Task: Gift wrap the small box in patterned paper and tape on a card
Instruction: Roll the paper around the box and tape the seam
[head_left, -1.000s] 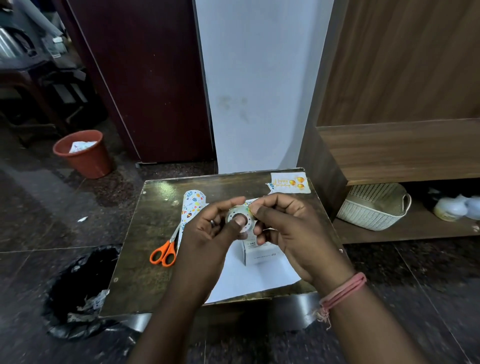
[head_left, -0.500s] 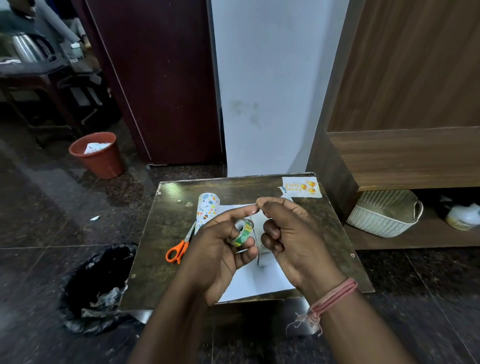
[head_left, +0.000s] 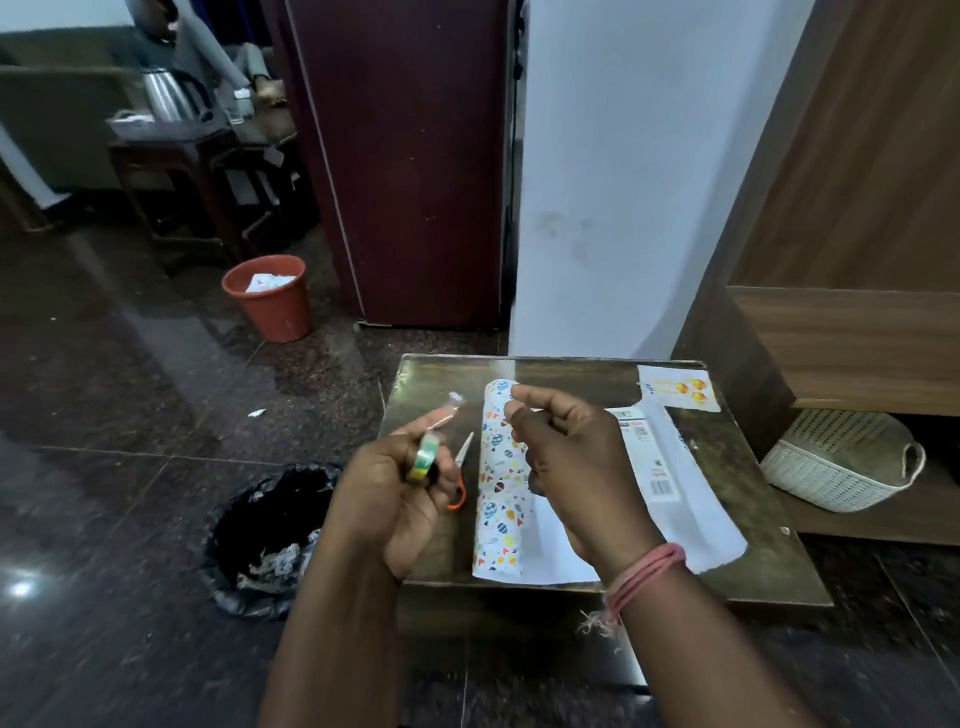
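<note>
Over table (head_left: 769, 577), left hand (head_left: 395, 499) grips tape roll (head_left: 423, 457)

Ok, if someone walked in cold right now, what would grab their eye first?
The two hands raised over the small table: the left hand grips a tape roll, and the right hand is curled as if pinching its pulled-out end, though the strip is hard to see. Just beyond them lies the bright patterned paper, curled at its left edge. The card sits at the table's far right corner.

Dim room, blurred hands, glare on floor (head_left: 21, 588), edges bowed.
</note>
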